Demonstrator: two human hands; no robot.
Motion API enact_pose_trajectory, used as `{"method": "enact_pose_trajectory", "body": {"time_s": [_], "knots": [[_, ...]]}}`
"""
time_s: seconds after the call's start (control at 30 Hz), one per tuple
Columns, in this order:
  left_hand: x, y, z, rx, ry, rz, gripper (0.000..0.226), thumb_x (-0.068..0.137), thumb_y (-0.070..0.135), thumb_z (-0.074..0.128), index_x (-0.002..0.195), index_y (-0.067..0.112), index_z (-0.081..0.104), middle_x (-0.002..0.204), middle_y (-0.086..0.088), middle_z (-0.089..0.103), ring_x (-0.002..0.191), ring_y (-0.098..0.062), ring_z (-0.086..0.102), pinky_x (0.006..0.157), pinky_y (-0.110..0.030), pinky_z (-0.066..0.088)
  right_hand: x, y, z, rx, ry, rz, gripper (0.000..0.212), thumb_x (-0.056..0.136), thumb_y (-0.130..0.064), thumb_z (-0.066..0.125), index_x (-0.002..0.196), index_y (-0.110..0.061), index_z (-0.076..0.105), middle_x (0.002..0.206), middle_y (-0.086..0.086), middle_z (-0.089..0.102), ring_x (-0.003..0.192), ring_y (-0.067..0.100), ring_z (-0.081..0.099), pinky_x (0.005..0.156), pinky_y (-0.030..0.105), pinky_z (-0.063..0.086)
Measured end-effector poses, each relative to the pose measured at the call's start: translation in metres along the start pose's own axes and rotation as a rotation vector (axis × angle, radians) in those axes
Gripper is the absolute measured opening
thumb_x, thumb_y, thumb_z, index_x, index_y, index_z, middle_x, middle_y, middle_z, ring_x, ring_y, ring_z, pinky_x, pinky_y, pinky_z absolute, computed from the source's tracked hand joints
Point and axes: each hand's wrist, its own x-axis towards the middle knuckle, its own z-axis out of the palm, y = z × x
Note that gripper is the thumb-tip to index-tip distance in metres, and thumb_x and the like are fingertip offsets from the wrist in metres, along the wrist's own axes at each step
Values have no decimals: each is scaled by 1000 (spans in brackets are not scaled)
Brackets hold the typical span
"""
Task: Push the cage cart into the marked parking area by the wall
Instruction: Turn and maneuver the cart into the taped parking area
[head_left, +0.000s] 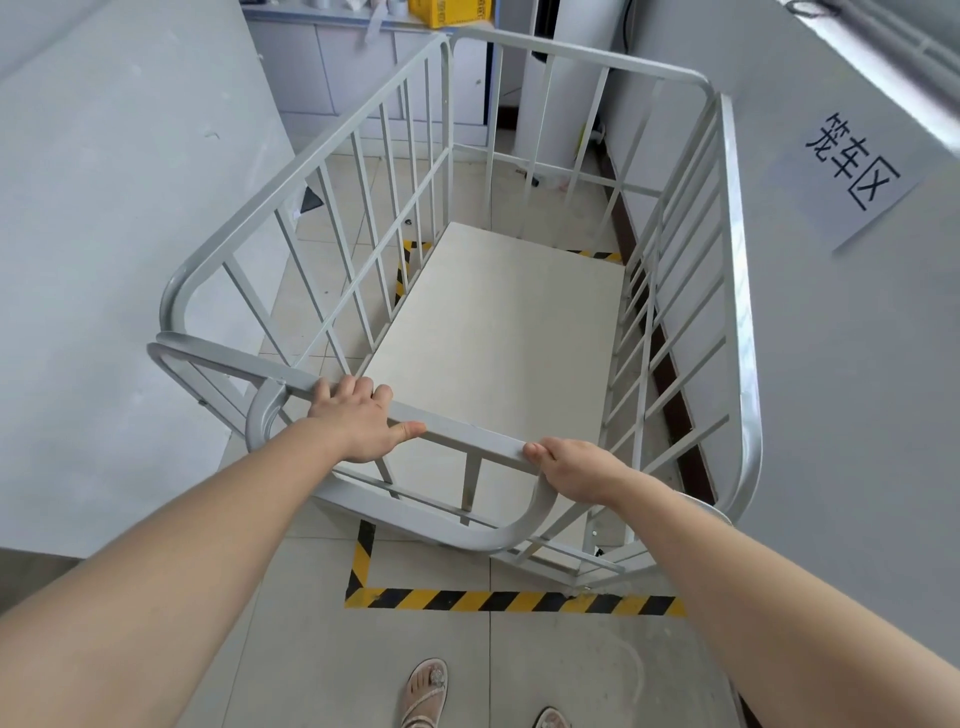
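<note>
A grey metal cage cart (576, 52) with barred sides and a pale floor board stands in front of me, empty. It sits inside a rectangle of yellow-and-black striped floor tape (511, 601), its right side close along the wall. My left hand (358, 421) grips the near top rail, fingers curled over it and thumb lying along the bar. My right hand (576, 467) grips the same rail further right, near its rounded corner. Both arms are stretched out.
A paper sign (852, 166) with black characters hangs on the right wall. A large grey panel (114, 234) stands close on the left. Cabinets and a yellow box (447, 13) are at the far end. My sandalled feet (426, 691) stand just outside the tape.
</note>
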Motion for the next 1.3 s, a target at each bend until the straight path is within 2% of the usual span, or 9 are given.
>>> {"method": "enact_pose_trajectory", "body": {"time_s": [0.1,0.23,0.33,0.4,0.53,0.7,0.9,1.0,1.3], "knots": [[-2,-12,6,-75,50,90,66,95,57,32,149,22,20,151,-7,29,141,-26,20,114,-48,14,-2,-3,5,-65,83,22,46,101,-49,20,102,-16,53,114,10,61,111,31,53,91,40,42],[-10,-28,10,-157,168,154,62,92,45,51,145,24,28,144,-5,33,137,-25,25,113,-43,19,-6,-18,5,-157,319,-102,40,100,-34,40,137,-23,46,131,6,53,125,29,44,99,39,37],[-14,-35,11,-89,442,195,31,87,36,63,113,20,54,113,-2,53,110,-24,48,94,-38,39,-12,-46,8,-164,487,-278,39,94,-27,51,132,-21,53,128,5,54,121,29,46,97,36,38],[-19,-37,6,-27,553,264,13,88,33,62,87,21,57,89,3,58,88,-21,54,79,-35,44,-17,-65,13,-198,519,-384,35,92,-28,55,126,-19,59,123,5,56,115,29,49,93,36,40],[-30,-40,0,-58,143,348,35,96,46,43,67,29,48,72,10,51,70,-11,50,64,-29,38,-21,-95,28,-186,354,-396,42,96,-40,49,132,-20,54,129,3,54,120,25,45,97,36,40],[-30,-57,18,-161,-161,238,57,96,59,29,70,14,53,72,-1,56,71,-18,57,64,-31,39,-16,-118,41,-62,25,-274,45,100,-45,38,132,-17,53,128,7,57,119,26,49,96,38,44],[-32,-59,20,-197,-249,209,68,94,65,21,63,13,52,64,0,57,60,-14,52,67,-31,45,-16,-122,50,191,-267,-123,47,101,-50,25,105,-13,54,91,7,62,80,23,58,79,34,45],[-30,-60,19,-175,-329,245,75,87,74,20,72,12,59,66,-2,65,62,-17,58,74,-32,49,-18,-121,49,291,-341,-59,52,100,-54,23,109,-11,51,75,6,57,59,18,51,65,30,47],[-27,-62,24,-162,-372,280,75,81,81,23,75,14,57,69,-2,66,64,-17,59,68,-29,47,-20,-127,49,162,-352,-30,65,99,-57,14,116,-5,49,75,10,55,56,19,45,63,32,44]]}}
